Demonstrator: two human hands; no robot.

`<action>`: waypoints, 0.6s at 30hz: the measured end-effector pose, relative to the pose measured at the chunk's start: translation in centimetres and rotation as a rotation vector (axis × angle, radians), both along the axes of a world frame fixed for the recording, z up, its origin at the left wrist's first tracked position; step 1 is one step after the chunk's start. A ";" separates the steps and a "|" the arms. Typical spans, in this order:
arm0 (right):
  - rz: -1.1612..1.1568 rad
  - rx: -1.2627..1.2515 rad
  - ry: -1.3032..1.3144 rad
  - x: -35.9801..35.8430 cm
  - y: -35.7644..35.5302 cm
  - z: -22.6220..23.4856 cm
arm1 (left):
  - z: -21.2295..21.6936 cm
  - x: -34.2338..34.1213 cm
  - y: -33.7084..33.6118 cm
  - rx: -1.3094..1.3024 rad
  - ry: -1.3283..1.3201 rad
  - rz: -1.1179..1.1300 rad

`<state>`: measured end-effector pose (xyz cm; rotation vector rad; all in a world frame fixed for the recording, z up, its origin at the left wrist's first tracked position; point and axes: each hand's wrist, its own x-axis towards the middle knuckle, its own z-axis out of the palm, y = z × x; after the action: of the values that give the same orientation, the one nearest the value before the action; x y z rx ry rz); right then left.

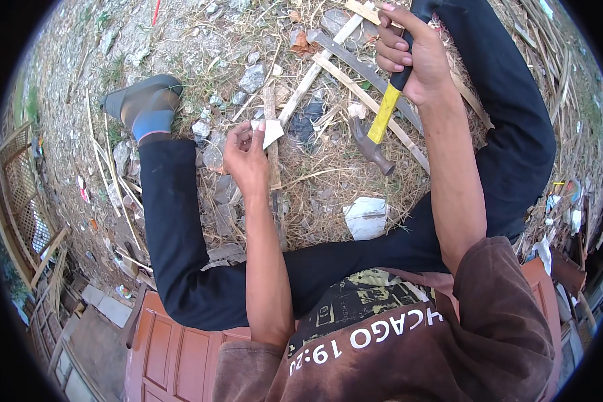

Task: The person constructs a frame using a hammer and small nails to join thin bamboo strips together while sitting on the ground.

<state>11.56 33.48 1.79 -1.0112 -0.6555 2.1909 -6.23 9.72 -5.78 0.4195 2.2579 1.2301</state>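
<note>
My right hand (419,60) is closed round the black grip of a hammer (384,112) with a yellow neck. The hammer's dark claw head hangs low, over the dry grass. My left hand (246,155) pinches a small white flat piece (271,133) with angled edges between thumb and fingers. That piece lies over a narrow upright wooden strip (273,173), where the lower end of a slanting pale wooden strip (318,67) meets it. What fixes the strips together, if anything, is hidden beneath the white piece.
A long grey blade (365,69) lies beside another thin wooden strip (375,107). A white tile shard (366,218) rests near my leg, and stones (252,79) litter the grass. I sit on a reddish-brown panelled board (181,362); a lattice panel (28,194) stands far left.
</note>
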 end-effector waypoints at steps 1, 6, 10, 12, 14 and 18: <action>0.011 0.001 -0.002 -0.1 -0.1 0.1 | -0.1 -0.2 0.0 -0.050 0.055 -0.049; 0.052 -0.003 0.021 -0.6 -0.5 -0.3 | 0.4 0.7 -0.3 -0.169 0.231 -0.018; 0.027 -0.006 0.018 -0.9 -0.6 -0.7 | 1.5 3.8 -2.8 -0.315 0.308 -0.074; -0.051 -0.014 -0.002 -1.8 -0.9 -0.2 | 1.7 4.8 -3.9 -0.446 0.191 -0.077; -0.096 -0.009 0.034 -2.9 -0.7 -0.5 | 1.6 4.6 -3.8 -0.483 0.074 -0.039; -0.107 -0.017 0.069 -7.6 -1.0 -0.5 | 2.0 2.8 -1.5 -0.557 0.070 -0.027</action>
<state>3.98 32.50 1.30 -0.9524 -0.5397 2.1315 -3.43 8.27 -3.82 0.2770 2.5141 0.5352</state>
